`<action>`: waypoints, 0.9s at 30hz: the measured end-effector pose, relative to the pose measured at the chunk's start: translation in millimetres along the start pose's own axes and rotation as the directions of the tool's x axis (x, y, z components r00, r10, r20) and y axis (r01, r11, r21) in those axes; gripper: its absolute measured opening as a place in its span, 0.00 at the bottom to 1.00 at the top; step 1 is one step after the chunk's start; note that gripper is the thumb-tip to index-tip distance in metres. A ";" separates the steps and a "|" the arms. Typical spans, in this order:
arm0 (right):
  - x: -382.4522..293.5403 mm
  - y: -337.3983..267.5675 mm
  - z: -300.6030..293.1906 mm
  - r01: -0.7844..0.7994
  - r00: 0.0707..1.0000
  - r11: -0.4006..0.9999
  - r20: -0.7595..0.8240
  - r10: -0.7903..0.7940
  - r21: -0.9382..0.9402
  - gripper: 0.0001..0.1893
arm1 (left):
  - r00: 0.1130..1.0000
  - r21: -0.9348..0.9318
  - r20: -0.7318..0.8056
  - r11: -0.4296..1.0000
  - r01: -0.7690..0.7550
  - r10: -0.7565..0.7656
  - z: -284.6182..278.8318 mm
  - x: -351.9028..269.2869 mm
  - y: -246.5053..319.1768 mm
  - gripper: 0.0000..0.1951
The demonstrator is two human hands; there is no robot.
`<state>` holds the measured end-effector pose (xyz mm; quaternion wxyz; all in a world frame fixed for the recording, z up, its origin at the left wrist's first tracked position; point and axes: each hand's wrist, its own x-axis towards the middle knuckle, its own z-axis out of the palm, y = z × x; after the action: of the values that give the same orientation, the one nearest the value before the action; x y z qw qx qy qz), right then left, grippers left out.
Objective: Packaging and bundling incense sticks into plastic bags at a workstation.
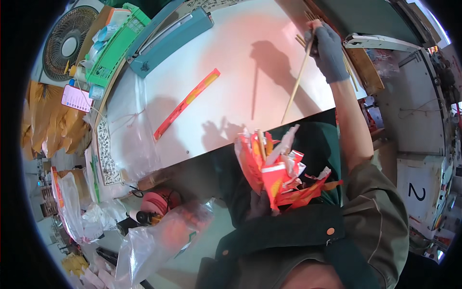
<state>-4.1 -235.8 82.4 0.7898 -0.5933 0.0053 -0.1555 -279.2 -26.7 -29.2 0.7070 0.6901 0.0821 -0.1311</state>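
My right hand point(322, 47), in a grey glove with bare fingertips, is closed on a long wooden chopstick point(297, 85) at the table's upper right. More wooden sticks point(352, 74) lie beside and behind it. My left hand point(260, 203), also gloved, is mostly hidden low under a bunch of red and yellow paper wrappers point(272, 173) that it holds above my lap; a wooden stick point(261, 146) stands up among them. One flat red paper chopstick sleeve point(187, 104) lies diagonally on the white table point(231, 54).
A teal machine point(171, 41) sits at the table's back left, near a green plastic basket point(115, 50), a fan point(69, 45) and a phone point(77, 97). Clear plastic point(135, 144) covers the left edge. A wooden ledge point(364, 70) borders the right. A plastic bag point(158, 242) hangs below left.
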 end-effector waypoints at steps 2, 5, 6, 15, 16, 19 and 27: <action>14.5 4.4 -4.1 -0.046 0.999 0.999 0.023 0.047 -0.019 0.11 | 0.999 0.053 -0.008 0.998 -0.043 0.043 0.7 -1.2 -1.5 0.23; 28.4 16.0 -1.5 -0.086 0.995 0.996 0.050 0.088 -0.038 0.11 | 0.995 0.140 -0.037 0.986 -0.087 0.093 4.0 4.1 -2.3 0.24; 29.4 19.2 0.2 -0.094 0.994 0.995 0.047 0.096 -0.034 0.11 | 0.993 0.172 -0.045 0.980 -0.098 0.107 3.1 5.8 -2.8 0.24; 45.4 88.5 -20.2 0.501 0.835 0.018 0.477 -0.275 -0.866 0.07 | 0.949 0.477 -0.039 0.840 -0.257 0.312 -69.1 22.4 12.3 0.27; 49.7 83.3 -24.4 0.462 0.870 0.106 0.426 -0.248 -0.881 0.05 | 0.937 0.511 -0.041 0.813 -0.279 0.347 -83.4 24.8 17.3 0.27; 59.7 71.1 -50.8 0.357 0.916 0.070 0.335 -0.222 -0.931 0.08 | 0.886 0.600 -0.022 0.715 -0.359 0.463 -108.0 44.0 34.4 0.28; -57.7 -12.4 -66.4 0.655 0.740 0.511 0.608 -0.288 -0.556 0.07 | 0.774 -0.204 0.176 0.792 -0.576 0.608 -85.7 237.2 248.0 0.27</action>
<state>-74.8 -286.4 64.2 0.3789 -0.8560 -0.2773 -0.2163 26.3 45.0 134.1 0.7629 0.6096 -0.2139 0.0245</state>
